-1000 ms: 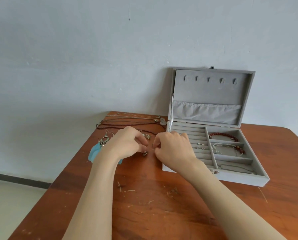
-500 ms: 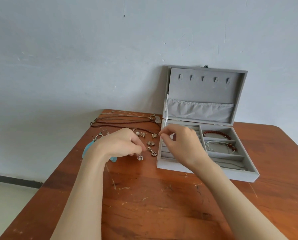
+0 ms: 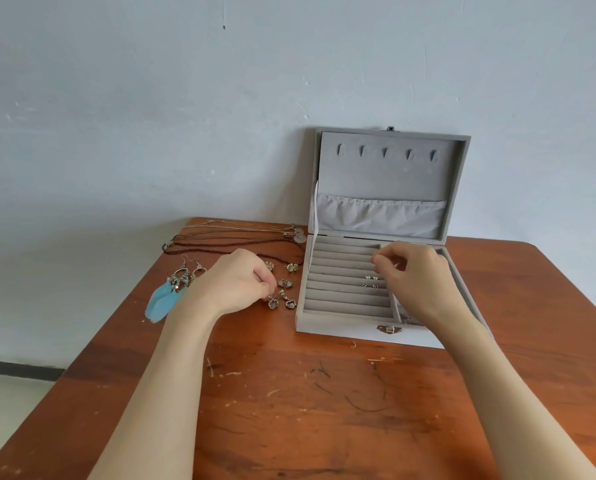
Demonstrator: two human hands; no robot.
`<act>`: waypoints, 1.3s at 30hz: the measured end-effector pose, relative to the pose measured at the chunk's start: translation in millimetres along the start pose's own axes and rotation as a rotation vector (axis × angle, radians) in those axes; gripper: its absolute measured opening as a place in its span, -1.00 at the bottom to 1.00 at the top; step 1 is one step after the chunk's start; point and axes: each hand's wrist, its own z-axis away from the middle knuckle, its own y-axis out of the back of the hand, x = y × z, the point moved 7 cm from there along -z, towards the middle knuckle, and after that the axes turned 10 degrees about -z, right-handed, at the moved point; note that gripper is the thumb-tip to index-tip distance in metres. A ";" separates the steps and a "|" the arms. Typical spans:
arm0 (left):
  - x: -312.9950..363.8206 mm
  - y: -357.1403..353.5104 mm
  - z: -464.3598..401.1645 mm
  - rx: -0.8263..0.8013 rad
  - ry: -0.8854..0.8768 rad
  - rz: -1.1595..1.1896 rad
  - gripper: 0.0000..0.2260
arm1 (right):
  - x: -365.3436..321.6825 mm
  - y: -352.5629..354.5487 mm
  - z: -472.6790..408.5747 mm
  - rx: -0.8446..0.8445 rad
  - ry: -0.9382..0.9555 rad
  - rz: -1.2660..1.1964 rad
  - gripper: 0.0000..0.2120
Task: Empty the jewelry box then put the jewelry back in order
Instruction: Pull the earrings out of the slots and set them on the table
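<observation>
Right hand (image 3: 410,282) has moved from the box's near-left corner to over the ring rolls and divider, farther into the grey jewelry box (image 3: 345,327). Fingers curled, thumb and forefinger tips together; something small and pale shows between them, too small to identify. Four tiny studs (image 3: 370,281) sit in the ring rolls just left of that hand, apart from it.

Left hand (image 3: 237,285) stays on the wooden table (image 3: 289,410), left of the box. Fingers curled down, tips meeting at a small metal earring (image 3: 273,302); whether it is pinched or only touched, cannot tell. Loose earrings (image 3: 286,284) lie just beside the knuckles, between hand and box. Blue feather earrings (image 3: 165,299) lie left of the wrist. Bead and chain necklaces (image 3: 234,240) lie behind, near the wall.

Box lid upright, open, against the wall.
</observation>
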 end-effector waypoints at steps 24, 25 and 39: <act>58.2 4.8 1.9 0.430 -0.303 -0.107 -0.90 | 16.4 -1.4 -4.6 -0.121 -0.061 0.212 -0.80; 66.3 1.3 -0.2 0.441 -0.334 -0.112 -0.90 | 17.0 -2.0 -5.3 -0.127 -0.061 0.213 -0.81; 121.5 -35.3 -21.9 0.399 -0.497 -0.262 -0.83 | 23.9 -11.7 -8.6 -0.206 -0.096 0.218 -0.84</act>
